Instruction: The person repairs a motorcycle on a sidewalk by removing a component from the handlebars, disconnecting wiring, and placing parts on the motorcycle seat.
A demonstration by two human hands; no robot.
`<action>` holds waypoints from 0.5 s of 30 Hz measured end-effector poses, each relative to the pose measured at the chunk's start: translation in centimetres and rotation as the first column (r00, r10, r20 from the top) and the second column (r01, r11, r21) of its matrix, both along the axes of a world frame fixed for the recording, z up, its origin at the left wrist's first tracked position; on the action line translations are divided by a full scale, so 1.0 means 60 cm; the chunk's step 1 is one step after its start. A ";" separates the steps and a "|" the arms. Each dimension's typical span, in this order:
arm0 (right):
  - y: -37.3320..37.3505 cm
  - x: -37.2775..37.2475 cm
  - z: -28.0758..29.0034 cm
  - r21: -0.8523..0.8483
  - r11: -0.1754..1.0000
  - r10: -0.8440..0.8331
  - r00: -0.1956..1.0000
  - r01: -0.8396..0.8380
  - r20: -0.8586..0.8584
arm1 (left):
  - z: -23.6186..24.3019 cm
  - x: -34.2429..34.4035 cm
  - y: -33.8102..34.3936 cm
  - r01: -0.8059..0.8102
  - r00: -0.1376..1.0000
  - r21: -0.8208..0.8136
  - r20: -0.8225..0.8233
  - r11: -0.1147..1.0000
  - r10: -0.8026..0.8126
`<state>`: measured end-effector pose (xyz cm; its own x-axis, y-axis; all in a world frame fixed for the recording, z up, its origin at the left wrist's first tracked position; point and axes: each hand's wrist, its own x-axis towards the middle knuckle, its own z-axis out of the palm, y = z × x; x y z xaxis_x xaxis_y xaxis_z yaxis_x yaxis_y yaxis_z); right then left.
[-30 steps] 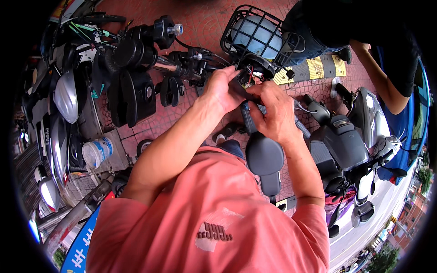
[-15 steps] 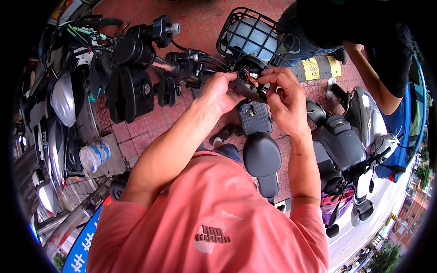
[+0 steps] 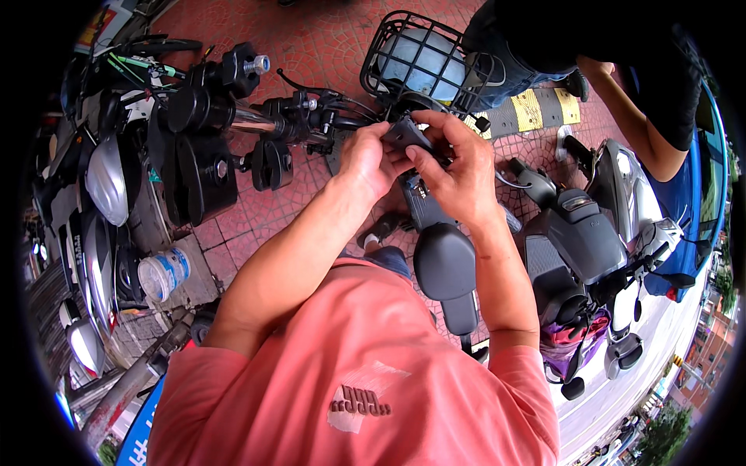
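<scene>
A dark plastic cover panel (image 3: pixel 407 135) is held between my two hands at the front of an electric scooter, just behind its black wire basket (image 3: pixel 420 62). My left hand (image 3: pixel 364 161) pinches the panel's left side, thumb on top. My right hand (image 3: pixel 460 161) curls round its right side with bent fingers and the thumb along the near edge. The panel is tilted, and what lies behind it is mostly hidden. Beneath my hands are the scooter's grey footboard (image 3: pixel 426 203) and its black seat (image 3: pixel 444 262). A pale blue rounded object (image 3: pixel 421 65) sits in the basket.
To the left stand handlebars with black clamp-like fittings (image 3: pixel 203 175), a row of parked scooters (image 3: pixel 109 182) and a white bucket (image 3: pixel 162 276). More scooters (image 3: pixel 579 237) are parked at right, near a blue car (image 3: pixel 703 179). Another person's arm (image 3: pixel 637 124) shows at upper right.
Both hands have drawn closer together and the panel has turned, showing more of its face. Wires seen behind it before are now hidden. My right hand has moved left.
</scene>
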<state>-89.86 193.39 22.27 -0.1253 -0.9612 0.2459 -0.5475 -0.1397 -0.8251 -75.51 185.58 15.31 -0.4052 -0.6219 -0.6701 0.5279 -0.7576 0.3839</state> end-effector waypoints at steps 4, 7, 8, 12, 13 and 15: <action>0.001 0.006 0.000 0.048 0.999 -0.025 0.993 0.020 0.113 | 0.014 -0.005 0.008 -0.040 0.996 -0.003 0.082 0.999 0.040; -0.001 0.001 -0.023 -0.026 1.000 -0.005 0.998 0.007 0.064 | 0.003 -0.003 0.006 -0.015 0.998 -0.030 0.059 0.999 0.017; -0.001 0.000 -0.023 -0.027 1.000 -0.002 0.998 0.004 0.063 | 0.000 -0.002 0.006 0.000 0.999 -0.039 0.044 0.999 0.002; -0.001 -0.001 -0.016 0.011 1.000 -0.007 0.997 0.007 0.071 | 0.014 -0.007 0.009 -0.030 0.997 -0.011 0.069 0.999 0.031; -0.001 -0.001 -0.014 0.028 1.000 -0.012 0.997 0.010 0.078 | 0.020 -0.008 0.010 -0.020 0.996 -0.011 0.090 1.000 0.021; -0.001 -0.003 -0.019 0.015 0.999 -0.034 0.983 0.032 0.179 | 0.035 -0.009 0.012 0.004 0.992 -0.002 0.123 1.000 -0.004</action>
